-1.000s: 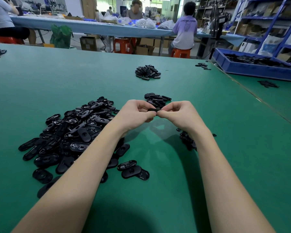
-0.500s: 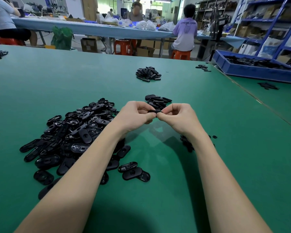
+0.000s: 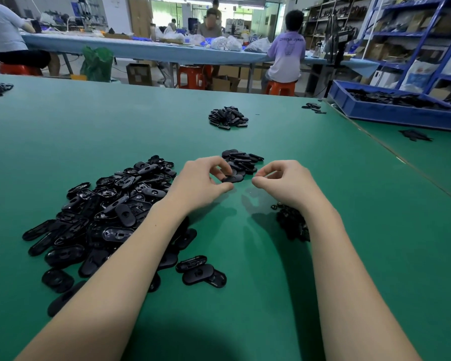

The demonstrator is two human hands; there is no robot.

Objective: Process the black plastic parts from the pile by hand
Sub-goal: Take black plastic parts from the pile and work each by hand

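Hands have parted since half a second ago — the black part [image 3: 232, 178] went with the left hand [image 3: 202, 182]; the right hand [image 3: 281, 183] let go.

Left fingers pinch the part just in front of the small stack [image 3: 242, 161]; right fingers curled, thumb near forefinger, whether they hold anything — cannot tell. Main pile [image 3: 110, 212] lies left of the left forearm, scrap heap [image 3: 292, 224] under the right wrist. Bare green desk [image 3: 245, 256] shows between the forearms; its right edge runs well clear of the right arm.
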